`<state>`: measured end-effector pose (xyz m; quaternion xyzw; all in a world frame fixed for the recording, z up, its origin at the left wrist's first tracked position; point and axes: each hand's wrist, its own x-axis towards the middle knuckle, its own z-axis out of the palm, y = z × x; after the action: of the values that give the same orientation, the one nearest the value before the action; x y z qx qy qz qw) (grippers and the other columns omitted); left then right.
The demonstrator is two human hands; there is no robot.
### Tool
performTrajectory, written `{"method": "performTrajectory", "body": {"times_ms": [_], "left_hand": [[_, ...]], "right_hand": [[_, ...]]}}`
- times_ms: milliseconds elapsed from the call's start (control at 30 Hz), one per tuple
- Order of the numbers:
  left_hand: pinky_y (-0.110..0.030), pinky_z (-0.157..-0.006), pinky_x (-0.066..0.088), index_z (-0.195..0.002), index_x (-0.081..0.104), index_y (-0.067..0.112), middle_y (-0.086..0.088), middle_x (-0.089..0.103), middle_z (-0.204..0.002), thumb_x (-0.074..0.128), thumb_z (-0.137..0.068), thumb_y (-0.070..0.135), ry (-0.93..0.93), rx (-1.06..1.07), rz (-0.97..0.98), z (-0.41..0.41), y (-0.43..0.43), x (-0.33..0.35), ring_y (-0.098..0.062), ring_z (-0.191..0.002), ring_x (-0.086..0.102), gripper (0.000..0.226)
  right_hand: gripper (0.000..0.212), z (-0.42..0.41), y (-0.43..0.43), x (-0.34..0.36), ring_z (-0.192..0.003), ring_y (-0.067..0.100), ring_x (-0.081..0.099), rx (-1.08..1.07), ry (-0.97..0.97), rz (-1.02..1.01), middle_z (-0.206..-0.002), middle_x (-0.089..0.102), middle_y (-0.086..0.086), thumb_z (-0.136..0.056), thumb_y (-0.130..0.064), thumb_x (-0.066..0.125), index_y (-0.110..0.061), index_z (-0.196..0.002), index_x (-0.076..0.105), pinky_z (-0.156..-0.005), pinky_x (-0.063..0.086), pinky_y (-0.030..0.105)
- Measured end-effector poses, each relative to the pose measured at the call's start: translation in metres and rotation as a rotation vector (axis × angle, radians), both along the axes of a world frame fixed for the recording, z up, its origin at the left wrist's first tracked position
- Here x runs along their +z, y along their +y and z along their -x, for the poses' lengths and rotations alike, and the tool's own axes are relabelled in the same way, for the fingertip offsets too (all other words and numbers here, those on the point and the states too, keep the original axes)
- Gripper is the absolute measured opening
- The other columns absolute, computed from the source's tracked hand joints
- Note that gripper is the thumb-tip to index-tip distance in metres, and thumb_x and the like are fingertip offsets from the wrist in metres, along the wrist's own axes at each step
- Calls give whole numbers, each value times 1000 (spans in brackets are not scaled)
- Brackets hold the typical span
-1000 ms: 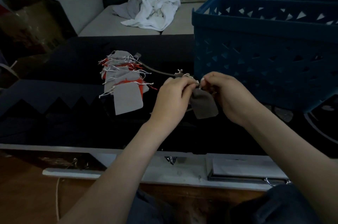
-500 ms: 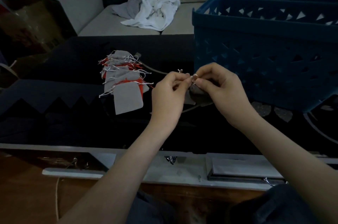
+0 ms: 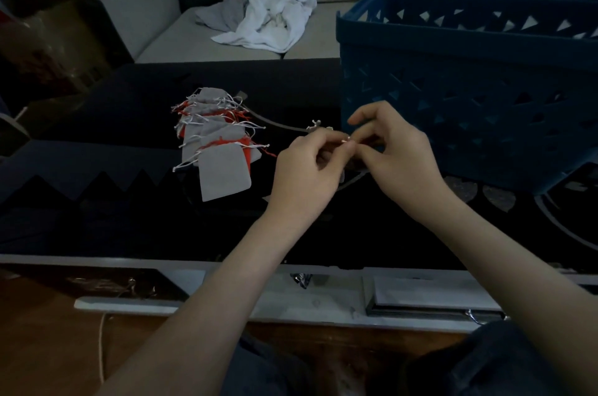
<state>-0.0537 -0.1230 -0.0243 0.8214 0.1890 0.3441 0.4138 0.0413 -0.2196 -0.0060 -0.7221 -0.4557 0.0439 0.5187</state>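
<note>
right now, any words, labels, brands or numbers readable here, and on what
No text can be read.
Brown cardboard box at the left: dim markings, too dark and blurred to read.
Blue plastic lattice basket: no label shows.
Pile of grey and red drawstring pouches, and the small grey pouch held at its strings: plain.

No legible text or labels

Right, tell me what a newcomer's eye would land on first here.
The two hands meet over the dark table: left hand and right hand both pinch a thin white cord. Just behind them, the big blue basket fills the right side. To the left lies a pile of grey and red drawstring pouches, the nearest grey one standing out pale.
</note>
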Motion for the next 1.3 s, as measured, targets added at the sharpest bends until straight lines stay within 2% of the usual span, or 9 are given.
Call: {"method": "performTrajectory", "body": {"times_ms": [200, 333, 400, 633, 700, 833, 900, 1000, 1300], "left_hand": [[-10, -71, 44, -90, 69, 11, 6, 69, -80, 58, -94, 18, -50, 51, 42, -2, 0, 2, -3, -78, 63, 13], [-8, -69, 42, -89, 69, 11, 5, 69, -80, 58, -94, 17, -67, 39, 70, -2, -1, 5, -2, -77, 62, 14], [-8, -69, 42, -89, 68, 10, 6, 68, -80, 58, -94, 16, -82, 40, 77, -2, 0, 5, -1, -78, 62, 12], [-11, -73, 46, -91, 69, 8, 2, 69, -85, 60, -92, 13, -83, 10, 49, -1, -1, 3, -4, -81, 63, 10], [-12, -74, 47, -92, 69, 9, 2, 70, -86, 60, -92, 13, -92, 20, 53, -1, -1, 3, -4, -82, 64, 10], [-11, -75, 47, -94, 71, 10, 3, 71, -87, 61, -92, 15, -74, 58, 149, -3, -2, 3, -3, -83, 65, 11], [-20, -80, 51, -94, 72, 10, 0, 72, -87, 62, -91, 15, -50, 48, 276, -4, -1, 3, -8, -85, 67, 11], [-32, -79, 56, -85, 71, 15, -5, 72, -84, 60, -92, 12, -5, -35, 465, -4, -1, 3, -15, -83, 68, 12], [-16, -61, 51, -85, 70, 11, -6, 70, -78, 59, -92, 7, -101, -52, 603, -5, -4, 8, -8, -71, 65, 14]], "right_hand": [[24, -1, 4, -1, -74, -6, 61, -12, 55, 19, -79, 67, -7, -84, -7, 67, -19, -101, 56, -70, 44, 6], [11, -5, 6, -3, -84, 2, 63, 5, 222, 97, -86, 68, -7, -90, -15, 61, -22, -97, 67, -78, 51, 20], [16, -4, 7, -3, -85, 7, 64, 12, 340, 65, -88, 70, -3, -95, -18, 54, -18, -95, 70, -77, 49, 23], [19, -5, 7, 0, -70, 7, 60, 15, 463, 97, -73, 66, -1, -94, -21, 57, -17, -79, 69, -67, 46, 23], [16, -4, 7, 0, -68, 3, 58, -8, 424, 88, -71, 65, -5, -92, -21, 59, -19, -79, 68, -64, 44, 19], [12, -1, 7, 0, -68, -6, 55, -101, 83, 71, -71, 62, -14, -90, -22, 61, -20, -79, 65, -63, 39, 8], [11, 1, 6, 0, -67, -6, 54, -127, 28, 43, -71, 62, -12, -89, -21, 62, -17, -80, 66, -63, 39, 6], [11, -1, 5, 0, -68, -7, 54, -129, 5, 37, -72, 62, -11, -89, -16, 62, -13, -80, 65, -64, 38, 5], [13, -4, 5, 5, -74, 2, 58, -62, 197, 84, -79, 64, -6, -92, -12, 58, -21, -84, 63, -68, 45, 11]]}}
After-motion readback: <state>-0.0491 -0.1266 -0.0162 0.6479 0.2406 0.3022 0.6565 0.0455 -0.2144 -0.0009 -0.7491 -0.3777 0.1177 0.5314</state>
